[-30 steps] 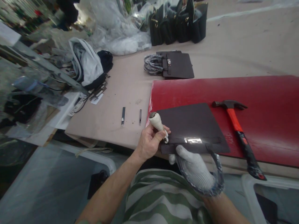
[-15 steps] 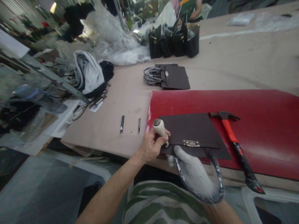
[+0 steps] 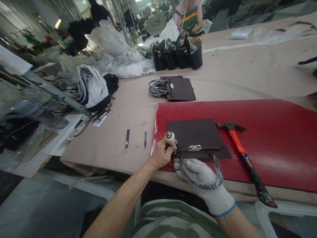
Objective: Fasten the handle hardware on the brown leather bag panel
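The left hand [image 3: 160, 154] grips the tool [image 3: 170, 138] at the panel [image 3: 198, 132]; the right hand [image 3: 198, 170] lies beneath the handle [image 3: 218, 172], its grip unclear.

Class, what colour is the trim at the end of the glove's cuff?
The cuff trim is blue, best seen in the head view.

No readable words or numbers
Dark characters run along the white strip [image 3: 74, 131] just left of the table [image 3: 104, 142], too small and blurred to make out; the hammer [image 3: 245, 162] has red marks on its black grip [image 3: 256, 181], and whether they form letters or a brand cannot be told
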`<action>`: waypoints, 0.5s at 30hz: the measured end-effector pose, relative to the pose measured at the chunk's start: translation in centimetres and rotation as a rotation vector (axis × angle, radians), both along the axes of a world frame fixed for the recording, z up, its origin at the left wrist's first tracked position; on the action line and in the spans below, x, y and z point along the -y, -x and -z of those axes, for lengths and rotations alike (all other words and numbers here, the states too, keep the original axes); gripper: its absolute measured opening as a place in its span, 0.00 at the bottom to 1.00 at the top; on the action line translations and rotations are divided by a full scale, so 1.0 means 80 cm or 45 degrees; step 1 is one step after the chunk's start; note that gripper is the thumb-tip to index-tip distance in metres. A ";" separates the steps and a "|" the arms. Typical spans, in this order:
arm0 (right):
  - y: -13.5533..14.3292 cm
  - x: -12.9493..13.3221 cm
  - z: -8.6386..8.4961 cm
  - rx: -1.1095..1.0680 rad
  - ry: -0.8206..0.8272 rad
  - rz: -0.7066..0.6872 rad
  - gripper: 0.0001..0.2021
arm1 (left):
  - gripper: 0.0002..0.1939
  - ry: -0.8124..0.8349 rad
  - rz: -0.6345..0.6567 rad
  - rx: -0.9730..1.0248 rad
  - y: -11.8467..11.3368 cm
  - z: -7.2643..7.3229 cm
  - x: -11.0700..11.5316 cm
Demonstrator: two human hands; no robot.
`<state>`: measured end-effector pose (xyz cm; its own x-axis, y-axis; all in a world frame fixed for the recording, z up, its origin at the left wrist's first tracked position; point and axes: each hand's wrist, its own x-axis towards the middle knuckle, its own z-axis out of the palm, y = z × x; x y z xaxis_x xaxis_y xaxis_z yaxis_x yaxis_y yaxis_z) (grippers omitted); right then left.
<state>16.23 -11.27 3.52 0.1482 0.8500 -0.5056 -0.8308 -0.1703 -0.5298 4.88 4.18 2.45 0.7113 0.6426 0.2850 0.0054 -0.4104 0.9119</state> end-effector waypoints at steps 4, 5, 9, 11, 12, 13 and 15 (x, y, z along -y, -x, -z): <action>0.015 0.044 -0.002 0.027 0.164 0.145 0.22 | 0.06 -0.193 0.036 0.013 0.001 0.003 0.011; 0.018 0.058 -0.002 0.026 0.212 0.146 0.22 | 0.05 -0.234 0.038 0.023 0.001 0.004 0.013; 0.007 0.125 -0.007 0.125 0.412 -0.075 0.23 | 0.06 -0.310 0.033 0.055 0.000 0.009 0.016; -0.018 0.152 -0.016 0.379 0.489 -0.255 0.24 | 0.07 -0.286 0.026 0.048 0.001 0.012 0.016; -0.036 0.161 -0.022 0.582 0.542 -0.327 0.25 | 0.08 -0.265 0.020 0.040 0.001 0.012 0.016; -0.056 0.165 -0.029 0.859 0.607 -0.344 0.27 | 0.08 -0.246 0.013 0.030 0.001 0.012 0.016; -0.098 0.161 -0.041 1.519 0.827 -0.286 0.28 | 0.08 -0.223 0.004 0.011 0.002 0.011 0.016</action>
<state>24.08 -24.18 6.79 0.6608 0.5753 -0.4820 0.1454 -0.7282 -0.6697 4.76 2.88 1.54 0.7104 0.5801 0.3985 -0.0040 -0.5629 0.8265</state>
